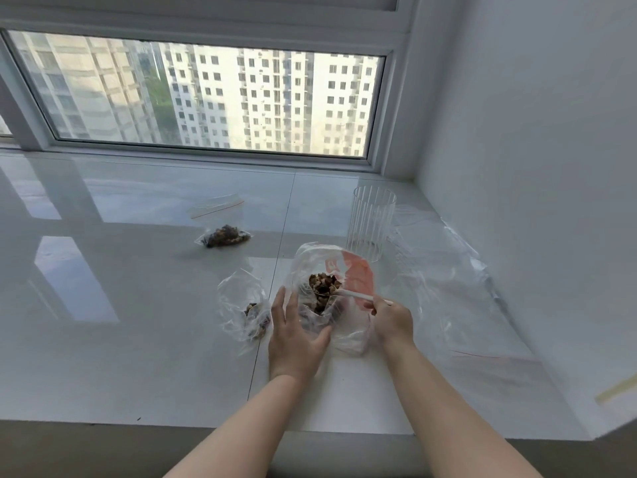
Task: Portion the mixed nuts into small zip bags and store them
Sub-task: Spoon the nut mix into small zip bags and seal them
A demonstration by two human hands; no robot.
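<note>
I count 1 filled small bag (pixel 225 237) near the window and 1 part-filled bag (pixel 245 311) beside my left hand (pixel 295 334), with 1 empty bag (pixel 215 207) waiting. That hand's straight fingers steady the big nut bag (pixel 327 298) while my right hand (pixel 391 320) pinches the white spoon (pixel 356 296) dipped in the nuts; nothing is stored yet.

The spoon's (pixel 351 295) bowl is buried among the nuts (pixel 322 286) inside the big bag (pixel 348 270), and its handle end is covered by the right hand (pixel 393 320). That hand's fingers (pixel 374 305) are mostly turned away from view. The left hand (pixel 296 334) covers the bag's near-left side. Both forearms run off the bottom edge. What kinds of nuts fill the small bag (pixel 246 310) and the far bag (pixel 225 236) is too small to tell. The clear plastic (pixel 458 277) at right blurs against the desk (pixel 138 305).
</note>
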